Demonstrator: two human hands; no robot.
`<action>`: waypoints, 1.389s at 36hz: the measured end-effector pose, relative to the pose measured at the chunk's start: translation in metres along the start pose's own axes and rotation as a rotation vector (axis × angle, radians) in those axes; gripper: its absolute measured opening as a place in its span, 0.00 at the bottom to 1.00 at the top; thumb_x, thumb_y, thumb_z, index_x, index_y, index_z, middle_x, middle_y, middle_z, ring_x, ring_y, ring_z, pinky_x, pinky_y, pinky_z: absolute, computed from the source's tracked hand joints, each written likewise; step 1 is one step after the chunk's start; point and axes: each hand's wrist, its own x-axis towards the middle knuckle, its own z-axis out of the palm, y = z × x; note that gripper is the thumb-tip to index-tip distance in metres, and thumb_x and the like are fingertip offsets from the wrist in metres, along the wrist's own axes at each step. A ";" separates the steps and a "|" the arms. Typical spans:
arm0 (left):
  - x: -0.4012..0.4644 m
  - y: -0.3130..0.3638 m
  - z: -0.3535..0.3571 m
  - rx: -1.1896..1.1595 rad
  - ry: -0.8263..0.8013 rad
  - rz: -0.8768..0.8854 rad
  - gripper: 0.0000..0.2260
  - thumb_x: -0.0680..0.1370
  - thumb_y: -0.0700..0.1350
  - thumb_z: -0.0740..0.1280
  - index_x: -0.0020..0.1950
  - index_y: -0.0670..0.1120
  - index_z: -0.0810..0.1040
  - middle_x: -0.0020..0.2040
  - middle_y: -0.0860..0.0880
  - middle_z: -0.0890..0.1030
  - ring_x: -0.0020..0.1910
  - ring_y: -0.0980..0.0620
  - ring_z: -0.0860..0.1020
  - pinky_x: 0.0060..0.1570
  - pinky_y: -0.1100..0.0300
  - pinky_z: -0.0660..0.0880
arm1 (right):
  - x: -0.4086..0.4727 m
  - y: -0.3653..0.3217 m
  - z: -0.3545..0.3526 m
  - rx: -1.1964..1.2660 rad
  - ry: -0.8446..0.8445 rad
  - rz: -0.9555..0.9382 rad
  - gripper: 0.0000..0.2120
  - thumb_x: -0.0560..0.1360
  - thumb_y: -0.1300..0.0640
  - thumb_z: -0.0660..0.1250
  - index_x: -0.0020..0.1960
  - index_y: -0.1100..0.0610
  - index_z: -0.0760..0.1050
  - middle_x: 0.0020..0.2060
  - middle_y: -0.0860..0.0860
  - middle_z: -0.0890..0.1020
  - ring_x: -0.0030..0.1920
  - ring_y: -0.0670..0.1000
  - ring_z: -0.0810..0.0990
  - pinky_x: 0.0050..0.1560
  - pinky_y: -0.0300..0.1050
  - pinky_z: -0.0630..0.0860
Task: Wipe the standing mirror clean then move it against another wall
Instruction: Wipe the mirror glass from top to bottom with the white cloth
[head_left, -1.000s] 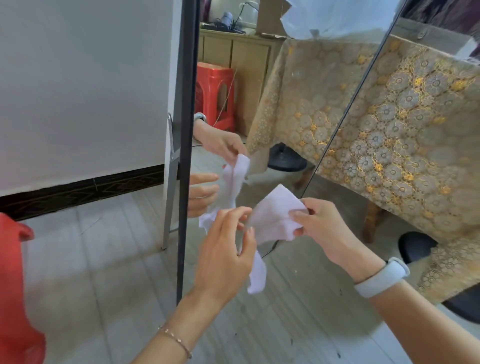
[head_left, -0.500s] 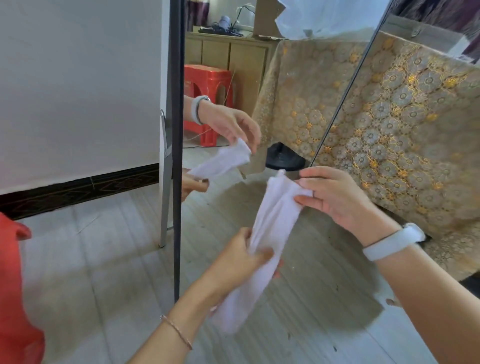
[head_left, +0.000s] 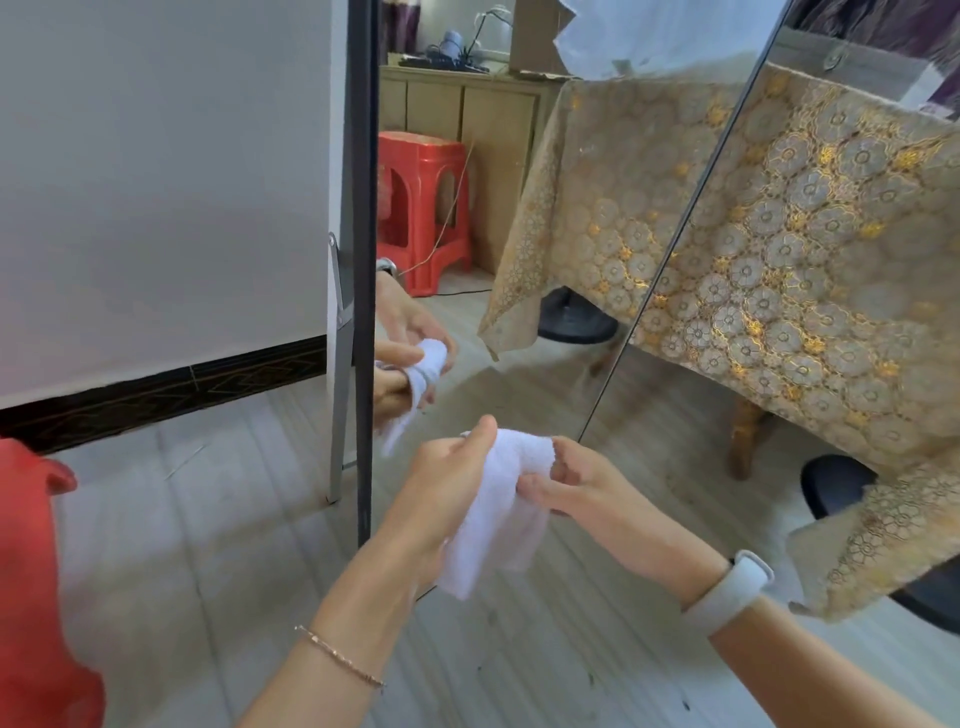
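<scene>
Mirror (head_left: 519, 234) unwiped; both hands, left (head_left: 447, 499) and right (head_left: 576, 483), now grip the bunched, formerly stretched cloth (head_left: 498, 514).

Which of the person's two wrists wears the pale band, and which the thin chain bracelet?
The right wrist wears the pale band; the left wrist wears the thin chain bracelet.

quick count: one standing mirror (head_left: 467, 208) with a black frame. one white cloth (head_left: 498, 514), held between two hands, the left hand (head_left: 447, 488) and the right hand (head_left: 576, 483). one thin bracelet (head_left: 340, 656) on the left wrist, one pale wristband (head_left: 727, 590) on the right. one tabletop covered by one gold floral tablecloth (head_left: 831, 260). one red plastic thing (head_left: 31, 597) at the left edge, can't tell what it is. the stool and cabinet in the glass are just reflections, one each.
</scene>
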 end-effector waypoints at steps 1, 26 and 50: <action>-0.001 0.001 0.000 0.041 0.036 0.076 0.17 0.76 0.57 0.60 0.45 0.44 0.78 0.43 0.49 0.79 0.44 0.51 0.76 0.45 0.58 0.71 | 0.002 0.000 -0.001 -0.035 0.068 -0.033 0.07 0.73 0.62 0.66 0.50 0.57 0.72 0.37 0.44 0.82 0.37 0.40 0.79 0.40 0.33 0.74; -0.031 0.138 -0.032 0.197 0.575 1.094 0.17 0.81 0.46 0.50 0.63 0.42 0.71 0.42 0.62 0.74 0.41 0.70 0.73 0.42 0.79 0.65 | 0.103 -0.181 -0.067 -0.139 1.180 -0.701 0.14 0.78 0.60 0.55 0.62 0.61 0.68 0.50 0.53 0.70 0.45 0.43 0.69 0.45 0.26 0.64; 0.032 0.119 0.005 -0.023 -0.176 0.573 0.18 0.76 0.37 0.64 0.64 0.30 0.68 0.46 0.37 0.78 0.41 0.59 0.75 0.38 0.75 0.73 | 0.140 -0.047 -0.105 0.120 1.121 -0.360 0.18 0.77 0.62 0.53 0.64 0.52 0.70 0.60 0.54 0.75 0.60 0.53 0.73 0.59 0.42 0.71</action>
